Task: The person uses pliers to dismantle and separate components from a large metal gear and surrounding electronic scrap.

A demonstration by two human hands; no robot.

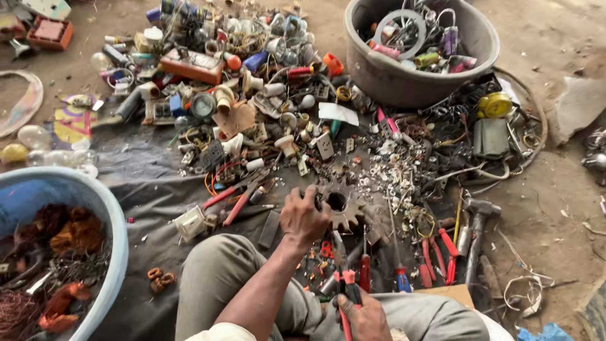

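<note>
My left hand (303, 216) grips the left edge of a rusty toothed gear wheel (344, 205) that lies on the dark cloth (145, 183) in front of my knees. My right hand (364, 320), low between my legs, is closed on the handles of red-handled pliers (344, 297) whose jaws point up toward the gear. Red-handled screwdrivers (365, 268) and a blue-and-red one (400, 275) lie just right of the pliers.
A grey tub (391, 79) of scrap stands at the top right, and a blue tub (107, 215) of copper wire and rusty parts at the left. Switches, sockets, bulbs and wires cover the cloth. A hammer (476, 230) and red pliers (442, 252) lie at the right.
</note>
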